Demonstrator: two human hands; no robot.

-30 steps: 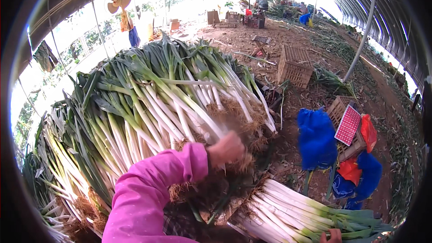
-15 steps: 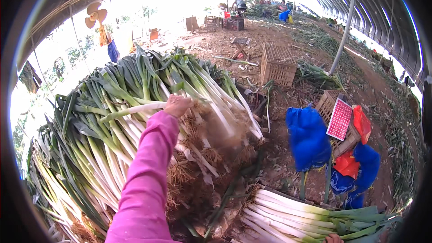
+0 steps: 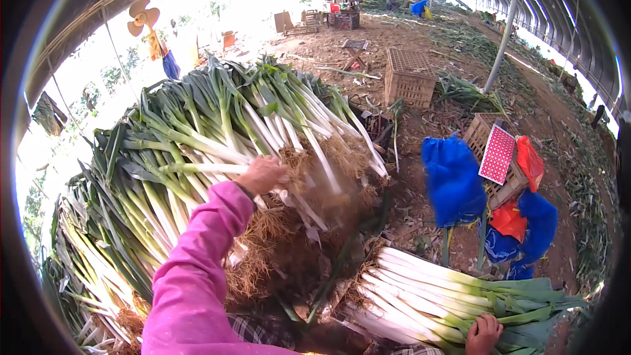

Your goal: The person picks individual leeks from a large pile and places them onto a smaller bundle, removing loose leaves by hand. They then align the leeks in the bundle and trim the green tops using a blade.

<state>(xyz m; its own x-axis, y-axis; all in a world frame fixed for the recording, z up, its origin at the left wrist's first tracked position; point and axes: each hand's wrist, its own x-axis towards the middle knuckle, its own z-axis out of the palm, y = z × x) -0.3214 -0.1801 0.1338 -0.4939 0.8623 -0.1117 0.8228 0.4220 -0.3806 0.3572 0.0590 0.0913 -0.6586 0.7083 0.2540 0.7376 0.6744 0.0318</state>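
In a large pile of leeks [image 3: 164, 204] on my left, green leaves point away and shaggy roots face me. My left hand [image 3: 263, 175], in a pink sleeve, is closed around a leek [image 3: 207, 167] near its root end, still lying across the pile. A smaller row of leeks [image 3: 420, 283] lies at the lower right, white ends toward the middle and leaves to the right. Over its green part my right hand [image 3: 484, 335] has its fingers curled on the stalks. Dust blurs the soil and roots between the two heaps.
Right of the piles lie a blue mesh bag [image 3: 451, 181], a tilted plastic crate [image 3: 483, 133] with a pink patterned sheet [image 3: 497, 154], and a red bag [image 3: 530, 161]. Beyond stand another crate [image 3: 409, 79], a small stool [image 3: 355, 52] and a metal pole [image 3: 505, 33]. Leaf scraps litter the ground.
My left hand has shifted slightly down and right, still at the root end of the leek. My right hand has come further into view over the smaller row. The view has tilted slightly.
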